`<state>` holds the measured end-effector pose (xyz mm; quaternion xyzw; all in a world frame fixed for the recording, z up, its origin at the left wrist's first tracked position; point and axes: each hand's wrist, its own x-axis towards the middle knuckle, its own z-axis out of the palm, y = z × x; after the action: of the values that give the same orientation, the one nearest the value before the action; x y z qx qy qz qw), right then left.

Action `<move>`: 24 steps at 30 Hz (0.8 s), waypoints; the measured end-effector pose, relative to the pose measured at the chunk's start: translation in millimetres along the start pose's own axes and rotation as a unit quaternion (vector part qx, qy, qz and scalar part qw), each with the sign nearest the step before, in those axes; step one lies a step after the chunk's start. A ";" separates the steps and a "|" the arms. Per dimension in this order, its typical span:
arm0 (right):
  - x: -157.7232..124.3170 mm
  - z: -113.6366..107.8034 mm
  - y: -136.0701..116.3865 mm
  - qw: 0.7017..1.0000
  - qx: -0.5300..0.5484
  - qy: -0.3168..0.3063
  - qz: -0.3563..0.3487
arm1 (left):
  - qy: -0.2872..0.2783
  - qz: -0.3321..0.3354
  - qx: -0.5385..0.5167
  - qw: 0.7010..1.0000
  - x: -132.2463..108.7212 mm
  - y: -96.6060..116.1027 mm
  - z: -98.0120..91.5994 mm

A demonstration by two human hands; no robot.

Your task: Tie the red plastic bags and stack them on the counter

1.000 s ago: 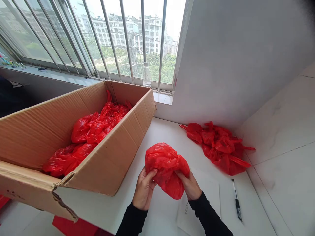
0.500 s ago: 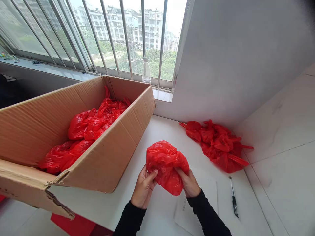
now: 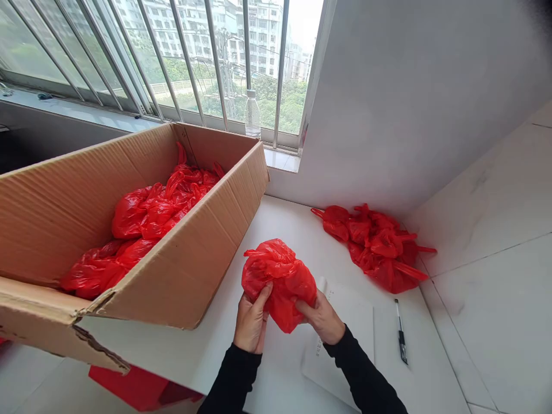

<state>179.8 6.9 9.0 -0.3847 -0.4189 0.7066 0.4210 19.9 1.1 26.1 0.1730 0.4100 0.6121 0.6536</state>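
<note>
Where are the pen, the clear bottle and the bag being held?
Pen [image 3: 402, 339]: head view, on its dark part.
Clear bottle [image 3: 252, 117]: head view, on its see-through body.
Held red bag [image 3: 282, 280]: head view, on its crumpled surface.

Red plastic bag [image 3: 284, 276] — crumpled, bulging

No text is readable: print [image 3: 319, 347] on the white paper [image 3: 345, 333] and marks [image 3: 7, 332] on the cardboard box [image 3: 202, 261] are too small
</note>
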 end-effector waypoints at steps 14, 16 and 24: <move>-0.1 -1.9 -2.5 0.999 0.007 0.037 -0.037 | -0.059 -0.036 0.023 0.997 -6.3 -12.2 -6.8; 0.0 -0.4 -4.7 0.997 -0.005 0.037 -0.060 | -0.041 -0.042 0.014 0.998 -5.5 -12.3 -7.1; 2.6 -0.3 -2.2 0.996 -0.018 0.050 -0.066 | -0.056 -0.050 0.003 0.997 -8.2 -16.9 -7.7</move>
<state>179.8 10.0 10.4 -0.3986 -0.4344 0.6494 0.4803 26.0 -12.0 11.8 0.1883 0.3828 0.5669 0.7047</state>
